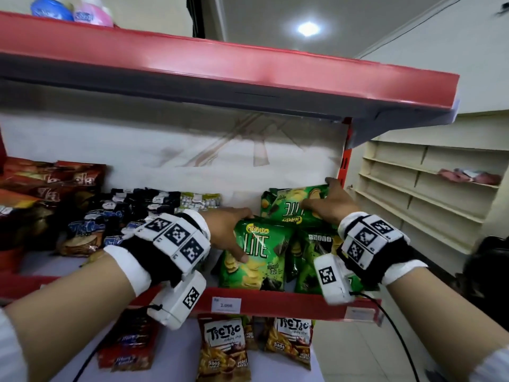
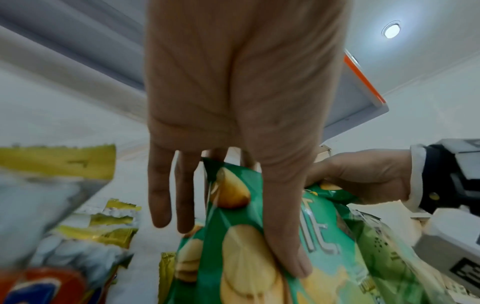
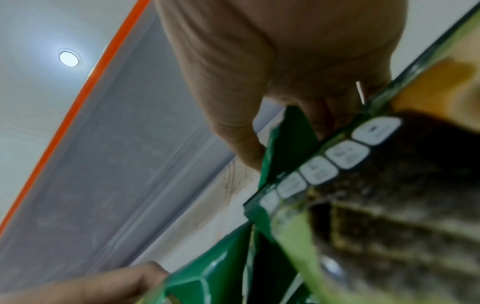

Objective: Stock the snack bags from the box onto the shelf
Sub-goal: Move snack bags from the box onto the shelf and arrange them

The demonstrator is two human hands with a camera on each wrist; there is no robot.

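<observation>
Holding the front green bag (image 1: 254, 257) with my left hand (image 1: 225, 230), right hand (image 1: 327, 205) pinching the rear bag (image 1: 292, 205), these look light, crinkly, slippery, so grab edges gently.

Head view downward; wrist views close, upward.

- Snack bags (image 1: 256, 257) under the fingers (image 1: 239, 256): green with pale yellow chips and white lettering.
- Shelf edge (image 1: 289, 303): red.
- Wrist bands (image 1: 176, 235): black-and-white square markers.
- Bags (image 1: 224, 351) below the fingers: brown and orange.
- Packets (image 1: 137, 208) left of the fingers: black and white.
</observation>
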